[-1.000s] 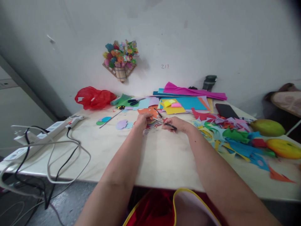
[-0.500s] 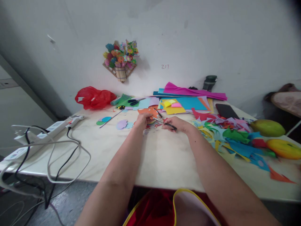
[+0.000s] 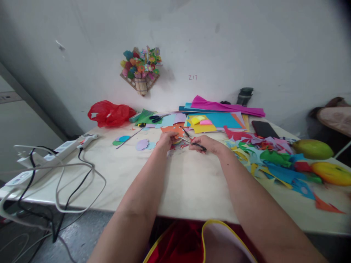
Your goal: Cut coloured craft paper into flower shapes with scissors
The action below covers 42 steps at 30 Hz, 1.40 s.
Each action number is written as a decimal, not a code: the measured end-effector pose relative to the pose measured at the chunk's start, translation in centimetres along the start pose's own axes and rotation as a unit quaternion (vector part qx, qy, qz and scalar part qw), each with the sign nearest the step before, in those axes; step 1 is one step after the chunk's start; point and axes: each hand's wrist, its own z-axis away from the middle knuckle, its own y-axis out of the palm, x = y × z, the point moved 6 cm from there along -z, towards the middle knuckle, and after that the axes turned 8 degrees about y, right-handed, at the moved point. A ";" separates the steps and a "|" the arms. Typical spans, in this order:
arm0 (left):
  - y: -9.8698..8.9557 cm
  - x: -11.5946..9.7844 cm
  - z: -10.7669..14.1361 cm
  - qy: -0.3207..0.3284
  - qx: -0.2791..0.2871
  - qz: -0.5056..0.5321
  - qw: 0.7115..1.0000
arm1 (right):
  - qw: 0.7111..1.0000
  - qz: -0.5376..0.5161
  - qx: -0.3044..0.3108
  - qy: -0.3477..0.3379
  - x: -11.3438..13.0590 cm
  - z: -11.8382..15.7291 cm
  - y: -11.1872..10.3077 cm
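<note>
My right hand is closed around a pair of scissors with black handles. Their blades point left toward my left hand, whose fingers are pinched on a piece of orange paper. The part of the paper at the fingertips is too small to make out. Under and between my hands lie small red scraps and a stack of coloured cut paper, partly covered. A thin dark tool lies just beyond the blades.
Left of my hands are lilac paper shapes and blue and green ovals. Paper sheets and other scissors lie behind. Scraps, a phone and mangoes are right; a power strip with cables is left.
</note>
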 end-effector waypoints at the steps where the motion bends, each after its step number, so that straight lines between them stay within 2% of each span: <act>1: 0.0 0.0 0.0 -0.002 -0.002 -0.001 1.000 | 1.000 0.003 -0.002 0.003 0.0 0.1 0.0; 22: -0.2 0.1 -0.3 0.004 0.010 -0.016 1.000 | 1.000 -0.002 0.000 0.013 0.0 0.2 0.1; 30: 0.1 -0.2 -0.1 0.010 0.006 -0.006 1.000 | 1.000 -0.001 -0.017 0.018 0.6 0.5 0.1; 42: 0.2 -0.4 0.1 0.010 0.003 -0.007 1.000 | 1.000 0.003 -0.013 -0.021 0.2 -0.2 -0.1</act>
